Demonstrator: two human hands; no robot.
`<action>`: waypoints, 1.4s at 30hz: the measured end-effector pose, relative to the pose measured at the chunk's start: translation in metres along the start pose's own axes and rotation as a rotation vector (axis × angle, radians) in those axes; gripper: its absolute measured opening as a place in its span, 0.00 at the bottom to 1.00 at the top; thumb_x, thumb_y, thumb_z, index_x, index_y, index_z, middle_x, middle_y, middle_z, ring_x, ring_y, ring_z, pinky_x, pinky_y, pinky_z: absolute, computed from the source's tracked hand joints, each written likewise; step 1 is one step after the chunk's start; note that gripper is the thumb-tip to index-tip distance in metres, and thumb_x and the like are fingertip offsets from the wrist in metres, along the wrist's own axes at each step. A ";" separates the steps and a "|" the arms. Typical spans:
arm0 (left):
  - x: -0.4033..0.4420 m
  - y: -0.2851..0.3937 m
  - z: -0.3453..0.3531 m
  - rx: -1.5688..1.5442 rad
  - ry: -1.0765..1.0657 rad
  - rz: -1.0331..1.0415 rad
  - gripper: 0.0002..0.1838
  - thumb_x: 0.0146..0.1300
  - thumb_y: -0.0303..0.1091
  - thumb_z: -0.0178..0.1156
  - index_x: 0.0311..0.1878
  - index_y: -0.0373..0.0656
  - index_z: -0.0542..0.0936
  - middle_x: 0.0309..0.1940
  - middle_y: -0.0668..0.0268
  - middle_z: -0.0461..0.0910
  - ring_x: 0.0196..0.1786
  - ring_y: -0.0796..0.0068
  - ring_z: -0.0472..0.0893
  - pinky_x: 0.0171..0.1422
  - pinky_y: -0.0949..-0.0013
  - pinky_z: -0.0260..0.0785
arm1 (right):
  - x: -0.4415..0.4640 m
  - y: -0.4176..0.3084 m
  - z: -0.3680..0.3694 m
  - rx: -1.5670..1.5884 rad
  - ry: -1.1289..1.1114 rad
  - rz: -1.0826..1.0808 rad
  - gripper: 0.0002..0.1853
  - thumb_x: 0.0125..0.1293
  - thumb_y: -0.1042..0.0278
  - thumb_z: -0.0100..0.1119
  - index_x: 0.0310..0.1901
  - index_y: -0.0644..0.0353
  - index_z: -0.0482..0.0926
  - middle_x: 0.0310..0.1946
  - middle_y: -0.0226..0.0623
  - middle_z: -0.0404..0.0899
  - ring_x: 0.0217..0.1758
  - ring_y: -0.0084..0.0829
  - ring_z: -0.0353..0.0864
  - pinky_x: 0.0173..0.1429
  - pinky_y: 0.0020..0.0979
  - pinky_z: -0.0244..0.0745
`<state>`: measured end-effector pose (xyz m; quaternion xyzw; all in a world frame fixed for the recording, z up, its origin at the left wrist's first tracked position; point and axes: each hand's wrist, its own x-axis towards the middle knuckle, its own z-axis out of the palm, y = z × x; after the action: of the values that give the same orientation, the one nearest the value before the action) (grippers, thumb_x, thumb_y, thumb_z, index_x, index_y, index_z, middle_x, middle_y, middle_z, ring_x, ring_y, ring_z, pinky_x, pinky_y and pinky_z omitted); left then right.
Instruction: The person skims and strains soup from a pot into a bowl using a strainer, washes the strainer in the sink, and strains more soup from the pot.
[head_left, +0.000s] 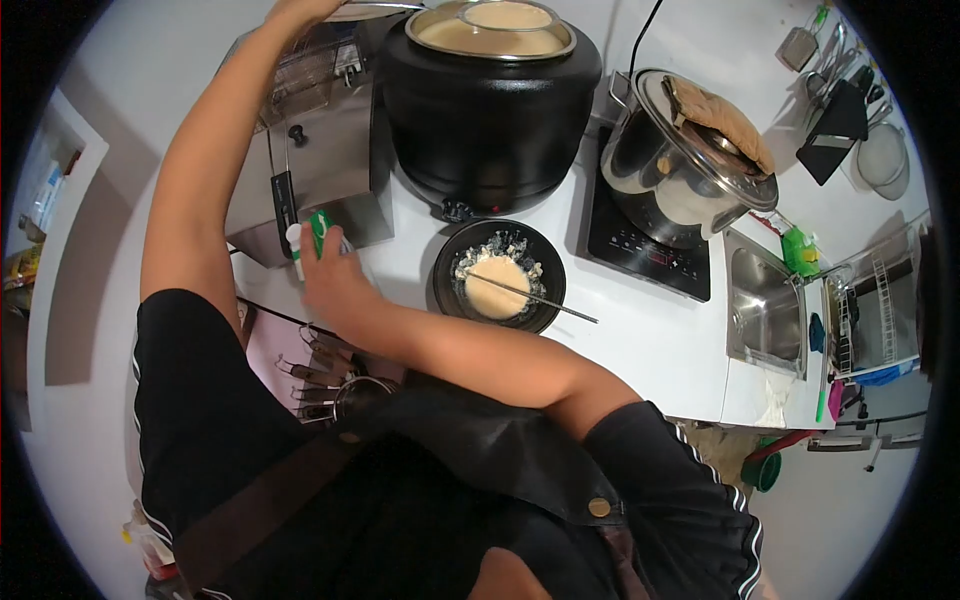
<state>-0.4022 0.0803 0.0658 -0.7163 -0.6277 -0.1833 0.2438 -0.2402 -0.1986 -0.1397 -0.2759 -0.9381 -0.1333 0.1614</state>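
Observation:
My left hand reaches to the top edge of the view, where its fingers are mostly cut off. Beside it, a metal handle runs toward a round metal ladle or strainer over the pale liquid in a large black soup kettle. Crossing in front of my body, my right hand is closed around a green and white carton with a white cap. A black bowl to its right holds cream-coloured liquid with white lumps round it. A thin metal utensil rests across that bowl.
A steel fryer with a black-handled basket stands at left. On the right, a lidded steel pot with a brown cloth on it sits on an induction cooker. Beyond are a sink and hanging utensils. Pans lie below the counter.

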 end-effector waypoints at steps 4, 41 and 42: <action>0.012 -0.023 0.006 0.363 -0.197 0.286 0.15 0.53 0.41 0.50 0.30 0.42 0.81 0.32 0.47 0.79 0.36 0.48 0.79 0.43 0.53 0.71 | 0.001 -0.006 0.011 0.592 0.036 0.187 0.37 0.52 0.68 0.61 0.62 0.71 0.58 0.59 0.66 0.56 0.48 0.54 0.74 0.33 0.35 0.78; -0.032 -0.020 -0.019 0.071 -0.054 -0.170 0.18 0.53 0.43 0.50 0.41 0.43 0.80 0.38 0.45 0.78 0.41 0.47 0.78 0.46 0.54 0.71 | -0.241 0.176 -0.076 0.126 -0.143 0.631 0.11 0.54 0.78 0.48 0.39 0.57 0.75 0.29 0.41 0.78 0.35 0.44 0.79 0.38 0.41 0.74; -0.028 -0.027 -0.017 0.075 -0.052 -0.179 0.18 0.53 0.43 0.50 0.41 0.43 0.80 0.38 0.45 0.78 0.41 0.47 0.78 0.46 0.54 0.71 | -0.241 0.176 -0.089 0.074 -0.106 0.627 0.17 0.52 0.79 0.48 0.43 0.53 0.78 0.29 0.39 0.77 0.36 0.42 0.78 0.38 0.39 0.74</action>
<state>-0.4326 0.0503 0.0669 -0.6524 -0.7015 -0.1622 0.2366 0.0708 -0.1999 -0.1210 -0.5521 -0.8186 -0.0283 0.1555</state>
